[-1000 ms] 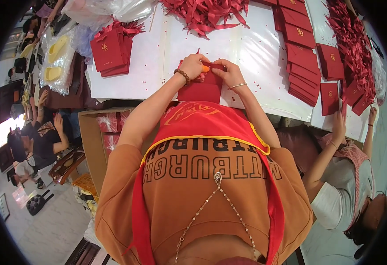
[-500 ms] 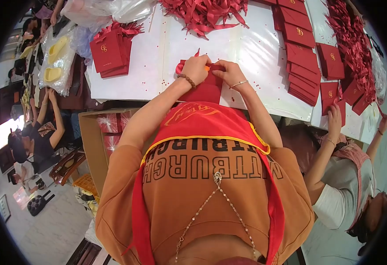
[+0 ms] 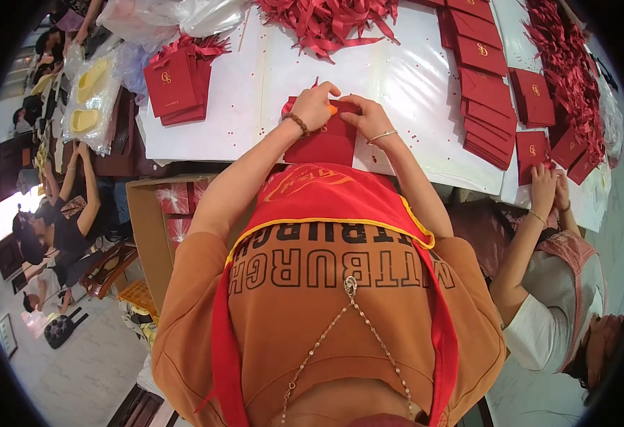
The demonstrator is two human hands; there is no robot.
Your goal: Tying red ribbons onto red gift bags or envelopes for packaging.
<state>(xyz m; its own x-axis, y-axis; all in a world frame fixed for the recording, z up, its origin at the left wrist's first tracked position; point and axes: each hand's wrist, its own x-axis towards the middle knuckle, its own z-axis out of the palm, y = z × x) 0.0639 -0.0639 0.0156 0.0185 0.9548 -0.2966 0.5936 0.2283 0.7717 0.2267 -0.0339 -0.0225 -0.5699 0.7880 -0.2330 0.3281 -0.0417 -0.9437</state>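
A small red paper bag (image 3: 324, 149) lies flat on the white table in front of me, its near end against my apron. My left hand (image 3: 313, 108), with a beaded bracelet at the wrist, is closed over the bag's upper left part; what its fingers grip is hidden. Red ribbon (image 3: 288, 107) sticks out beside that hand. By its fingertips shows an orange bit (image 3: 333, 110), too small to name. My right hand (image 3: 369, 118), wearing a thin bangle, pinches the bag's upper right edge, where a little red ribbon shows.
Red ribbons (image 3: 330, 21) lie heaped at the table's far side. Stacked red bags (image 3: 177, 89) stand left, and a long row of them (image 3: 484, 107) runs right. Beyond it a co-worker's hands (image 3: 543, 186) handle a red bag. An open carton (image 3: 152, 235) stands below the table's left edge.
My left hand has shifted slightly and its index finger now reaches right; more of the bag's front shows. The co-worker's hands at right have come together at a bag.
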